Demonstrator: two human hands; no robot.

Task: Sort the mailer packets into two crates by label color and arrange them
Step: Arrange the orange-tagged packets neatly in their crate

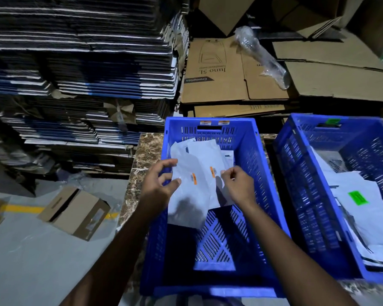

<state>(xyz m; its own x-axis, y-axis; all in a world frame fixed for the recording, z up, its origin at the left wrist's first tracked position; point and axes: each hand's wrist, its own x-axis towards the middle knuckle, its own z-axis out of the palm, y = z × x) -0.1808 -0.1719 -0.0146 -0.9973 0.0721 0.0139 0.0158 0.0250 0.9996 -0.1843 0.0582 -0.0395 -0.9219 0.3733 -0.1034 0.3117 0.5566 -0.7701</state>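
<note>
- White plastic mailer packets with orange labels (194, 191) pinched at both edges: left hand (161, 182) with thumb and curled fingers on the left edge, right hand (238, 184) nipping the right edge between thumb and fingertips
- Held packets stand tilted over the far half of the left blue crate (261, 173); more white packets (203, 149) lean against its far wall
- Orange tags (215, 123) on that crate's far rim
- Right blue crate (296, 164) just beside it, holding white packets, one with a green label (358, 197); green tag (332, 121) on its rim
- Crates sit on a brown marble slab (146, 149)
- Around: stacked flattened cartons (75, 62), brown cardboard sheets (219, 71), bubble-wrap roll (261, 56), small open box (75, 212) on the floor
</note>
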